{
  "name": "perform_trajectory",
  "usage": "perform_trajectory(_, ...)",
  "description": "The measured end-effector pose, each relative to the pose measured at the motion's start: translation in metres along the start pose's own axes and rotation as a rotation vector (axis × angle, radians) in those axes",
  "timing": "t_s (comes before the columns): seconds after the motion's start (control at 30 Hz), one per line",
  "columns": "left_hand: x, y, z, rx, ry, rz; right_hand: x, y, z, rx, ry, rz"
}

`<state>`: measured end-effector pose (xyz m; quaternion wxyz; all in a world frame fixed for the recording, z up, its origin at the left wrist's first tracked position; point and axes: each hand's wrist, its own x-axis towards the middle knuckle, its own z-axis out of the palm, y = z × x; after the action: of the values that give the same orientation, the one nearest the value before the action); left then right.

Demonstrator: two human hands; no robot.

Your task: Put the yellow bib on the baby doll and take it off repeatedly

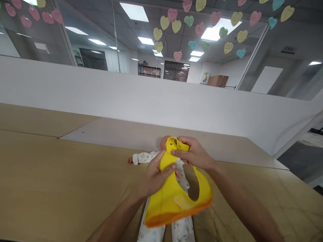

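A yellow silicone baby bib (166, 198) with an orange lower edge hangs in the air between my hands, its neck opening facing right. My left hand (158, 173) is closed on the bib's left side, thumb on its face. Fingers of my right hand (194, 153) pinch the neck strap near its holes at the top. Behind and below the bib lies a baby doll (145, 157) in a white patterned outfit, on its back on the table. The bib and my hands hide much of its body and part of its head.
The doll lies on a wooden tabletop (63, 181). A greyish board (113, 131) runs along the back, against a white wall (141, 97). Above is a glass window with heart-shaped sticky notes (173, 15). A dark floor area (300, 158) shows beyond the table at right.
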<state>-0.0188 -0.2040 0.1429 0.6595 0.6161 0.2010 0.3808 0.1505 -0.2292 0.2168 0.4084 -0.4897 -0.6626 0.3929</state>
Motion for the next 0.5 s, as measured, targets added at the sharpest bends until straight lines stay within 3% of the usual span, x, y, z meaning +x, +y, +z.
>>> perform_trajectory(0.2,0.033,-0.011,-0.018,-0.072,0.098,-0.097,0.038,0.029,-0.01,0.032,0.051,0.074)
perform_trajectory(0.5,0.056,-0.025,-0.045,0.02,0.187,-0.128,0.049,0.06,-0.033,0.073,0.159,0.12)
